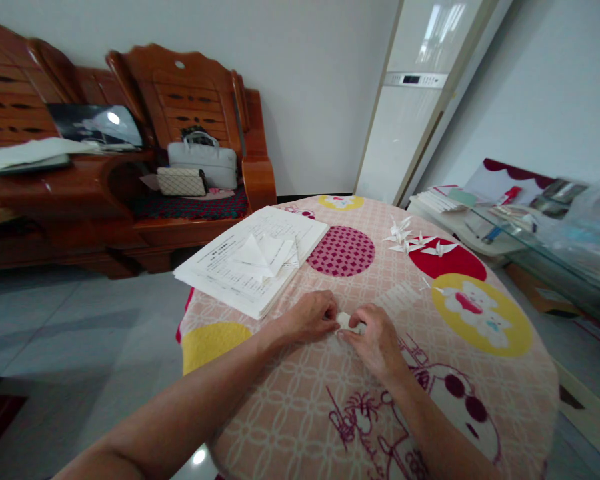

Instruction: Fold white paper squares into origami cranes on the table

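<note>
A small folded piece of white paper [345,321] lies between my two hands, low over the middle of the table. My left hand [316,316] has its fingers closed on the paper's left end. From the other side my right hand [375,337] pinches it between thumb and fingers. The fingers hide part of the paper, so its exact fold does not show. Several white folded paper cranes [405,239] sit together at the far right of the table. Left of my hands, folded white paper [261,257] rests on a stack of printed sheets [225,280].
A patterned cloth covers the round table [290,413]. To the right stands a glass-topped table [530,243] with papers and a plastic bag. Behind are a carved wooden bench [195,87] with a grey handbag [205,163], and a tall white air conditioner [410,120].
</note>
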Demonstrator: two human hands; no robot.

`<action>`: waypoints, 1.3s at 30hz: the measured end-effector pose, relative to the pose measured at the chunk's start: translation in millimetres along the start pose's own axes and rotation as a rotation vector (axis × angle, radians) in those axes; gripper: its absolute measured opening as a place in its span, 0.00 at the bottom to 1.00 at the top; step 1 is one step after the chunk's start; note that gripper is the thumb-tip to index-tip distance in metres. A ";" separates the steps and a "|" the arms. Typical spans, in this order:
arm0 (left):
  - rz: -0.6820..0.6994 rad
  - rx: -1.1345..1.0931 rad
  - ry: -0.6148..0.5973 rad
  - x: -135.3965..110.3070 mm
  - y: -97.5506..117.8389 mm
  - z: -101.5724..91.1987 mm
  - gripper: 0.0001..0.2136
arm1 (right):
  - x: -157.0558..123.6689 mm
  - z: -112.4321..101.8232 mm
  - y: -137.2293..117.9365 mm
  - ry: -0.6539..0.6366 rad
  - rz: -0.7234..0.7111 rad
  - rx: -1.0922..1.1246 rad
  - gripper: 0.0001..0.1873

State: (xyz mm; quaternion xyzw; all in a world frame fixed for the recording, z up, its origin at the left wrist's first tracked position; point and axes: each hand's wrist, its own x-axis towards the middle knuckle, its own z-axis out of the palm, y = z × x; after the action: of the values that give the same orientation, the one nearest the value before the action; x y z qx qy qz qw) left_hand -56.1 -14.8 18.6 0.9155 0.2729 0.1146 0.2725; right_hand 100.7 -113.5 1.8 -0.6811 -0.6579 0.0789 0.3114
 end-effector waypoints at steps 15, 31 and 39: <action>0.020 -0.156 0.116 -13.0 -3.5 2.6 0.13 | -0.8 -17.4 4.4 -0.103 -0.011 0.120 0.08; 0.054 -0.135 0.104 -15.2 -6.4 -1.0 0.13 | 0.7 -24.0 9.5 -0.161 -0.022 0.101 0.08; -0.010 -0.131 0.085 -15.1 -4.1 -2.8 0.14 | 4.6 -22.5 5.6 -0.147 0.048 0.099 0.08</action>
State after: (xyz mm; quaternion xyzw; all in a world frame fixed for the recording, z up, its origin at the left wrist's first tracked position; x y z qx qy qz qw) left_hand -71.4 -19.2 17.7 0.8886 0.2809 0.1697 0.3205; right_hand 117.6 -116.1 18.0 -0.6730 -0.6576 0.1684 0.2936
